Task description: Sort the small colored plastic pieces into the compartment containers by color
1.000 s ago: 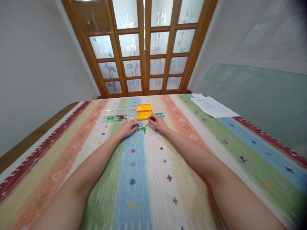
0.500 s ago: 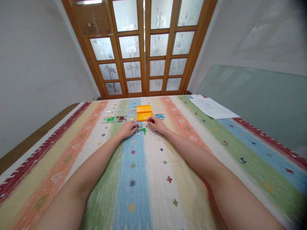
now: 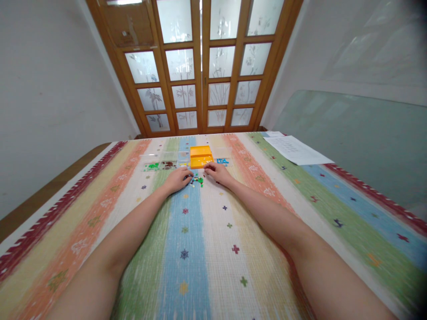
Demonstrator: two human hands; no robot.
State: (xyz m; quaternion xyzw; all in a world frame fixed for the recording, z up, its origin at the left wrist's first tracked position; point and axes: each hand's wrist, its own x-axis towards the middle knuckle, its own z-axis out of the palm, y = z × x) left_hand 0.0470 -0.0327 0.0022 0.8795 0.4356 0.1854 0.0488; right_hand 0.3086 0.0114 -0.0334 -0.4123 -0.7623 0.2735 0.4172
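Observation:
My left hand (image 3: 179, 179) rests on the cloth with its fingers curled, beside a small cluster of green, white and dark pieces (image 3: 198, 180). On the other side of that cluster, my right hand (image 3: 217, 172) is pinched at the front edge of an open yellow case (image 3: 201, 151). Whatever either hand holds is too small to make out. White bits lie in the case's near half. Left of it, a clear tray holds green pieces (image 3: 154, 166) and brown pieces (image 3: 168, 164). Blue pieces (image 3: 222, 161) lie just beyond my right hand.
A striped, patterned cloth (image 3: 220, 249) covers the table. Printed white sheets (image 3: 296, 150) lie at the far right. Wooden doors with glass panes (image 3: 202, 66) stand past the far edge. A pale green panel (image 3: 360, 133) leans along the right side.
My right hand has shifted very slightly at the case's front edge. My left hand looks unchanged.

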